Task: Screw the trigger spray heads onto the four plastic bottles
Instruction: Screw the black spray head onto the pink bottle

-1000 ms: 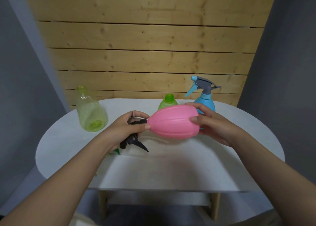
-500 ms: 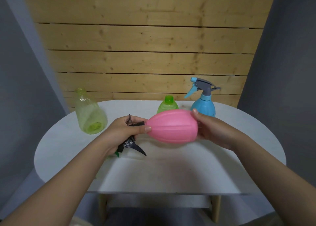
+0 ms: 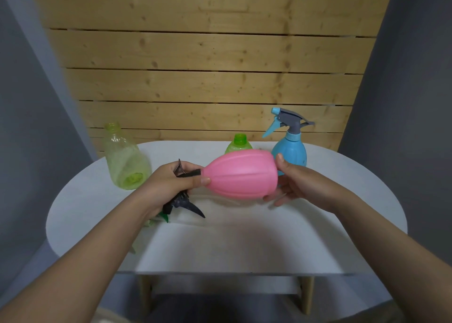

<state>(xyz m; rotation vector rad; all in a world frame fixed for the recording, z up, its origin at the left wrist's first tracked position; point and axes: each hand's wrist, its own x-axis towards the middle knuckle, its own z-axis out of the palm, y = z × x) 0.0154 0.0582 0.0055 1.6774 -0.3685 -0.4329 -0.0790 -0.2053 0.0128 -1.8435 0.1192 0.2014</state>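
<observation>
Centre frame: ribbed pink plastic bottle is lying sideways in the air above the white oval table. Right hand is cupping its base w/ curled fingers; left hand is gripping the dark trigger spray head at its neck, prob. partly threaded.

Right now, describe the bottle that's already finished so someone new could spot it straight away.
Start at the white table in front of the wooden slat wall and look to its far right corner. The blue bottle stands upright there, just right of a small green bottle. It alone wears a spray head; both green bottles have bare necks.
</observation>
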